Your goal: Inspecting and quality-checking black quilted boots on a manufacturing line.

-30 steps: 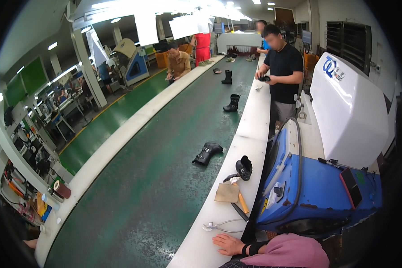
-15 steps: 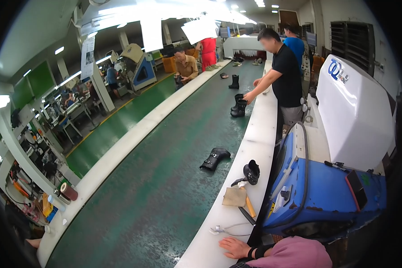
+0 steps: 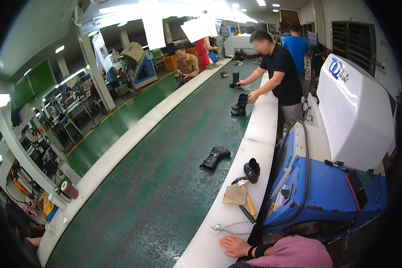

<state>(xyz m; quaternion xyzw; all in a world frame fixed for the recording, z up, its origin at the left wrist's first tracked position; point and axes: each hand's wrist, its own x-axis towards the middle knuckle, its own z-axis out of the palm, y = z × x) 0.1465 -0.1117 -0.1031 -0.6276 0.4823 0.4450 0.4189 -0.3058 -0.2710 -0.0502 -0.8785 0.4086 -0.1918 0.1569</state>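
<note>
My right hand, with a dark band at the wrist and a pink sleeve, lies flat on the white ledge, fingers spread and holding nothing. Just beyond the fingers are metal pliers. Farther along the ledge lie a tan square pad, a hammer with a wooden handle and a tool with a black handle. A black boot stands past them. Another black boot, with buckles, lies on its side on the green belt. My left hand is out of view.
A blue and white machine stands close on the right. Ahead, a co-worker in black handles black boots on the belt. Across it, a person in tan works. A thread spool sits on the far ledge.
The co-worker in black has stretched one hand to the farther upright boot, keeping the other at the nearer pair. My right hand has stayed in place on the ledge.
</note>
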